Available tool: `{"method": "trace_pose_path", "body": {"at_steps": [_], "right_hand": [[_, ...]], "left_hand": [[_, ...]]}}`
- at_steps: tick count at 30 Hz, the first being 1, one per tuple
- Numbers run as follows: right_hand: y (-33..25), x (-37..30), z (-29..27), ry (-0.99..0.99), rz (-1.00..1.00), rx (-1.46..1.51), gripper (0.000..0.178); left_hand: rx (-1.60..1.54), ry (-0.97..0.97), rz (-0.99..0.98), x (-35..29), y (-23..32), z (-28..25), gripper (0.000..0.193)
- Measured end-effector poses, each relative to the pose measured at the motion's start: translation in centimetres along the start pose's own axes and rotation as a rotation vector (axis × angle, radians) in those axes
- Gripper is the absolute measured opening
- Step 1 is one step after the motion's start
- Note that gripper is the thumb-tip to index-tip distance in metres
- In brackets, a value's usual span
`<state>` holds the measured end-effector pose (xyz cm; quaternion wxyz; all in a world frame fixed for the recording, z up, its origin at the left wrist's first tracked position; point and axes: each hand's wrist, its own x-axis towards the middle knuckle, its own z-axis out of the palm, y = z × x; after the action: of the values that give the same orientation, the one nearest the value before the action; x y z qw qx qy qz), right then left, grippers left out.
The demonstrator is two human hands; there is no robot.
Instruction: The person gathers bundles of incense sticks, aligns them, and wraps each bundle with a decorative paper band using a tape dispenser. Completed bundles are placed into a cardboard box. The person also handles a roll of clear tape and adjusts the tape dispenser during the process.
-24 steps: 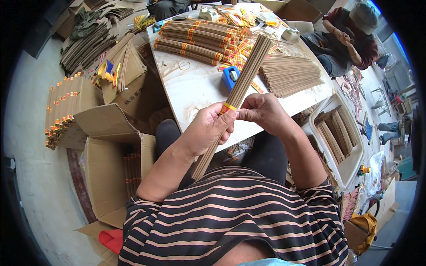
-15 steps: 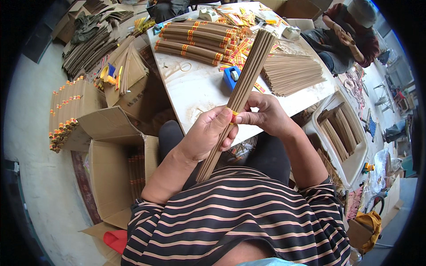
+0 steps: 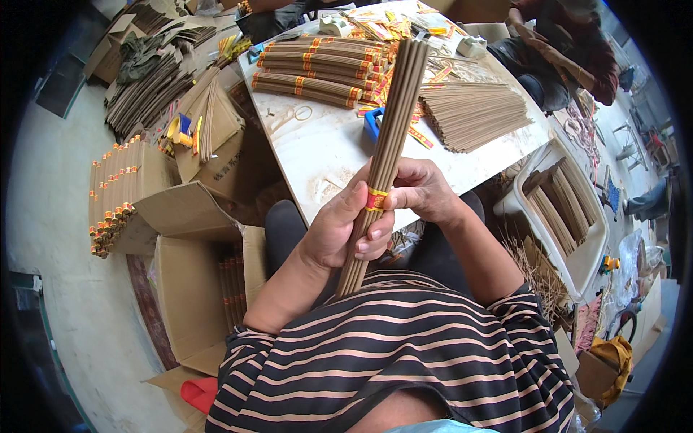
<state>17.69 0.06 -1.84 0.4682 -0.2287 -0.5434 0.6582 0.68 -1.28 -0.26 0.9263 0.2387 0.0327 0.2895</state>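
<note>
A bundle of brown incense sticks (image 3: 398, 108) stands tilted in front of me, its top leaning slightly right. My left hand (image 3: 339, 224) is wrapped round its lower part, thumb along the front. A red and yellow paper band (image 3: 375, 199) lies round the bundle just above those fingers. My right hand (image 3: 427, 193) is closed at the bundle's right side, its thumb pressing by the band's edge; its other fingers are partly hidden behind the sticks. Beyond the bundle, partly covered by it, sits a blue tape dispenser (image 3: 372, 124) on the white table (image 3: 292, 148).
Banded incense bundles (image 3: 310, 68) are piled on the table, with loose sticks (image 3: 476, 115) to their right. An open cardboard box (image 3: 189, 303) stands at my left, a white bin (image 3: 576, 278) with sticks at my right. Another person (image 3: 577, 58) sits at far right.
The bundle has turned more upright, its top shifting left. More of the paper band's front now shows, and both hands have stayed on the bundle.
</note>
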Motion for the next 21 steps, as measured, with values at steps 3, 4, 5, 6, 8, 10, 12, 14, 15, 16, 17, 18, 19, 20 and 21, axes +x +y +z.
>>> {"method": "trace_pose_path", "body": {"at_steps": [3,4,5,6,8,10,12,14,15,16,17,18,19,20,21], "right_hand": [[0.8,-0.2,-0.1,0.006,-0.020,0.058,0.019],[1.0,-0.3,-0.2,0.000,-0.027,0.075,0.018],[1.3,-0.3,-0.3,0.001,-0.027,0.119,0.017],[1.5,-0.3,-0.3,0.005,-0.027,0.163,0.017],[1.9,-0.4,-0.1,0.016,-0.025,0.240,0.016],[2.0,-0.3,0.3,0.028,-0.020,0.300,0.015],[2.0,0.0,0.6,0.099,0.011,0.345,0.015],[2.2,0.5,0.1,0.184,0.032,0.326,0.016],[2.3,0.7,-0.1,0.258,0.031,0.279,0.017],[1.9,0.6,-0.3,0.244,0.031,0.255,0.021],[1.4,0.5,-0.3,0.230,0.032,0.232,0.026],[1.2,0.6,0.0,0.175,0.028,0.190,0.037],[0.9,0.7,0.5,0.119,0.024,0.147,0.047],[0.4,1.0,1.4,0.081,0.022,0.043,0.065],[0.1,1.2,2.1,0.041,-0.033,-0.164,0.071]], "left_hand": [[-0.111,-0.066,-0.038,0.0,-0.2,-1.0,0.040],[-0.133,-0.082,-0.039,0.0,-0.3,-1.1,0.041],[-0.154,-0.098,-0.039,0.1,-0.4,-1.2,0.043],[-0.153,-0.114,-0.033,0.1,-0.4,-1.1,0.045],[-0.151,-0.146,-0.018,0.2,-0.2,-0.7,0.052],[-0.078,-0.173,-0.008,0.5,0.0,-0.5,0.045],[0.006,-0.174,0.010,0.5,0.6,-0.7,0.042],[0.199,-0.071,0.086,0.9,1.6,-0.4,0.042],[0.297,-0.017,0.129,1.1,2.1,-0.3,0.043],[0.434,0.086,0.242,1.5,2.2,-0.1,0.053],[0.535,0.106,0.294,1.7,2.8,-0.2,0.051],[0.562,0.115,0.356,2.0,3.3,-0.3,0.041],[0.589,0.124,0.417,2.2,3.7,-0.3,0.032],[0.626,0.166,0.477,2.4,3.9,-0.5,0.029],[0.656,0.203,0.528,2.6,3.9,-0.8,0.027]]}}
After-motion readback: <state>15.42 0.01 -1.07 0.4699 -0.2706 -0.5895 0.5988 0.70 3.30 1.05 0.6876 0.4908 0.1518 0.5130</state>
